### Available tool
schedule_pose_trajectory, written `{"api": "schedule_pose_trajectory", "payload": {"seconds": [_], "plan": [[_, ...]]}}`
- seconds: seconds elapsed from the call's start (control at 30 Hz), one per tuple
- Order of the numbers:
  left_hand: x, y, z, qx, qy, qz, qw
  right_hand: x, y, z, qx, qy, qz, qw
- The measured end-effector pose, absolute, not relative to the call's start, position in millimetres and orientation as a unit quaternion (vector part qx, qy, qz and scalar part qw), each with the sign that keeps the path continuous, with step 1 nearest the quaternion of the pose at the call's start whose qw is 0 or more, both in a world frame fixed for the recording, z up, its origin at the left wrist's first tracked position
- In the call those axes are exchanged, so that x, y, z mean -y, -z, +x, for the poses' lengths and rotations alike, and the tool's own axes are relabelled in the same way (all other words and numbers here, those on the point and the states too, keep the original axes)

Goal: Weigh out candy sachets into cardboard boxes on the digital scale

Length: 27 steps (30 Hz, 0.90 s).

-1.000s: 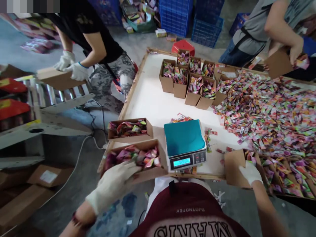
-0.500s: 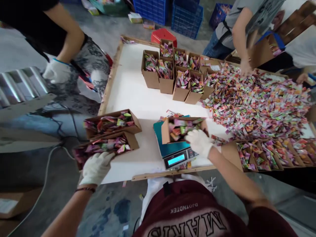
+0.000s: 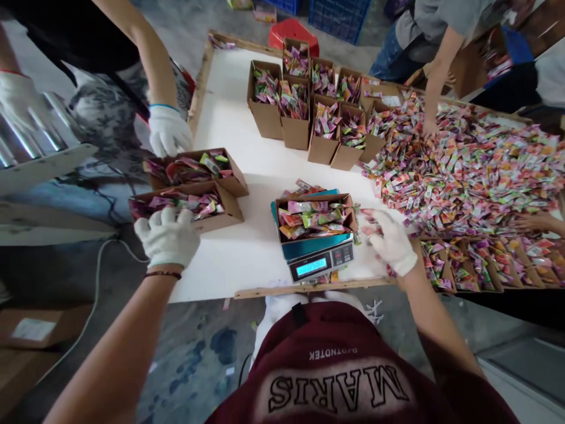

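Note:
My left hand [image 3: 168, 238], in a white glove, has its fingers hooked over the near wall of a cardboard box [image 3: 216, 215] filled with small colourful packets. A second filled box [image 3: 236, 176] stands right behind it. To the right, a cardboard box of packets [image 3: 315, 219] rests on a digital scale [image 3: 320, 262] with a lit display. My right hand [image 3: 391, 241], gloved too, is just right of the scale with its fingers apart, over loose packets; the fingertips are slightly blurred. A co-worker's gloved hand [image 3: 168, 131] is at the far side of the left boxes.
A wide heap of packets [image 3: 463, 176] covers the table's right side. Several filled boxes [image 3: 295, 126] stand at the back, and more line the front right edge [image 3: 472, 265]. A red stool [image 3: 293, 36] is beyond the table, a roller conveyor [image 3: 57, 129] at left. Co-workers stand around.
My right hand has let go of the box on the scale and moved right. The left boxes have shifted away from me with my left hand. A co-worker's gloved hand has reached to them.

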<state>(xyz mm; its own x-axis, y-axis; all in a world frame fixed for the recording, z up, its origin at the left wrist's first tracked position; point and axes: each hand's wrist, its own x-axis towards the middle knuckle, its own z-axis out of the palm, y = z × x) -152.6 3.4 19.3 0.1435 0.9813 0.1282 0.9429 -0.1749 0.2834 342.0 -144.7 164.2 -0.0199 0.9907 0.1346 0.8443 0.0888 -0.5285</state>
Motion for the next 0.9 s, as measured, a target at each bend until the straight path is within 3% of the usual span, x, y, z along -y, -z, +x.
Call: {"api": "schedule_pose_trajectory", "payload": {"seconds": [0.17, 0.43, 0.7, 0.9], "plan": [[85.6, -20.7, -120.0, -0.679, -0.116, 0.719, 0.089, 160.1, -153.1, 367.1, 0.643, -0.179, -0.692, 0.275], [208.4, 25.0, -60.3, -0.676, 0.023, 0.695, 0.243, 101.0, -177.5, 321.5, 0.749, -0.159, -0.558, 0.320], [225.7, 30.1, -42.5, -0.664, -0.010, 0.706, 0.245, 59.4, -173.0, 279.5, 0.810, -0.189, -0.486, 0.269], [227.0, 28.1, -44.8, -0.663, -0.015, 0.706, 0.250, 51.4, -162.0, 299.1, 0.780, -0.220, -0.501, 0.305]]}}
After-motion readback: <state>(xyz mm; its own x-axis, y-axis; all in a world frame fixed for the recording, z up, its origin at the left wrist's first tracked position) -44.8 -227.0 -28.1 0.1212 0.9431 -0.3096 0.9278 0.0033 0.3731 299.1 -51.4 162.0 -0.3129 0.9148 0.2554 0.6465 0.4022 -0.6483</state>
